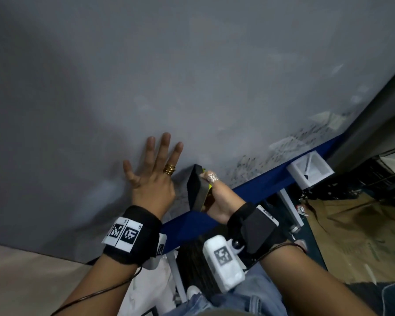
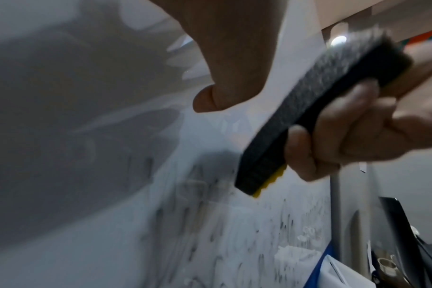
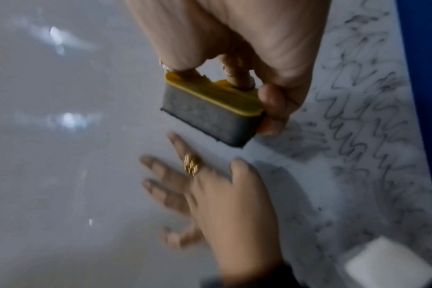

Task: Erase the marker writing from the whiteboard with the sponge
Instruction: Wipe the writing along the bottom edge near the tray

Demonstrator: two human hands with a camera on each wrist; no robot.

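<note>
Eraser poised at the scribbled lower edge of the board.

My right hand pinches the yellow-backed grey felt sponge by its back so the felt faces the grey whiteboard; black marker scribble lies at its 3 o'clock. My left hand, fingers spread, holding nothing, braces the board at 9 o'clock.
</note>
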